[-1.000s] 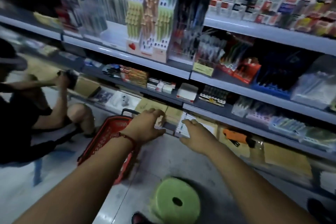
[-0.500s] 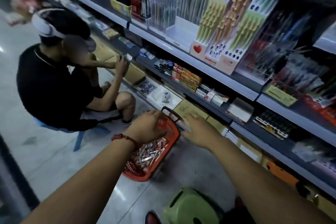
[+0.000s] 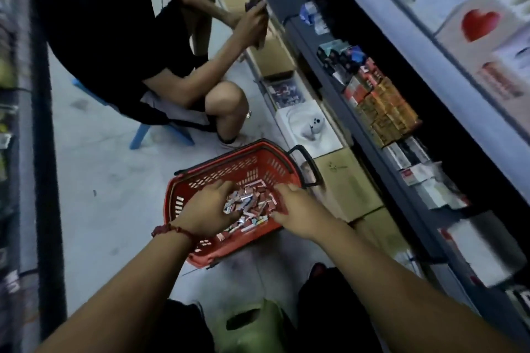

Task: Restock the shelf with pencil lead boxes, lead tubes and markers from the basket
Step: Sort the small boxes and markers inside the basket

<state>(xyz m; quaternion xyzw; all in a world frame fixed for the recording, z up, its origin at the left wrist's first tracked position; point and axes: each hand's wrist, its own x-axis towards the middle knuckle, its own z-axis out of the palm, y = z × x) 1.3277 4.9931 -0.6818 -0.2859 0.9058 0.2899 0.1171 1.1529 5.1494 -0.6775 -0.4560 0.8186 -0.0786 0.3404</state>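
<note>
A red basket (image 3: 173, 200) stands on the floor by the shelf, holding a heap of small red, white and silver lead boxes and tubes (image 3: 258, 210). Both my hands reach into it. My left hand (image 3: 205, 210), with a red cord at the wrist, curls its thumb and fingers round a clump of lead boxes (image 3: 239, 200). My right hand (image 3: 296, 210) lies over the right side of the heap with its fingertips dipped among the boxes; its grip is hidden. The dark shelf (image 3: 370, 149) to the right carries rows of orange and red boxes (image 3: 385, 112).
Another person (image 3: 114, 37) sits on a blue stool (image 3: 143, 135) just beyond the basket, hands at the shelf. Cardboard cartons (image 3: 344, 183) and a white product box (image 3: 309, 126) line the bottom shelf. A green stool (image 3: 252, 327) is under me. A dark rack (image 3: 43, 152) bounds the left.
The view has swung down onto the basket. Both my hands have gone from the basket's rim into the heap of boxes, and my left hand has closed on a clump.
</note>
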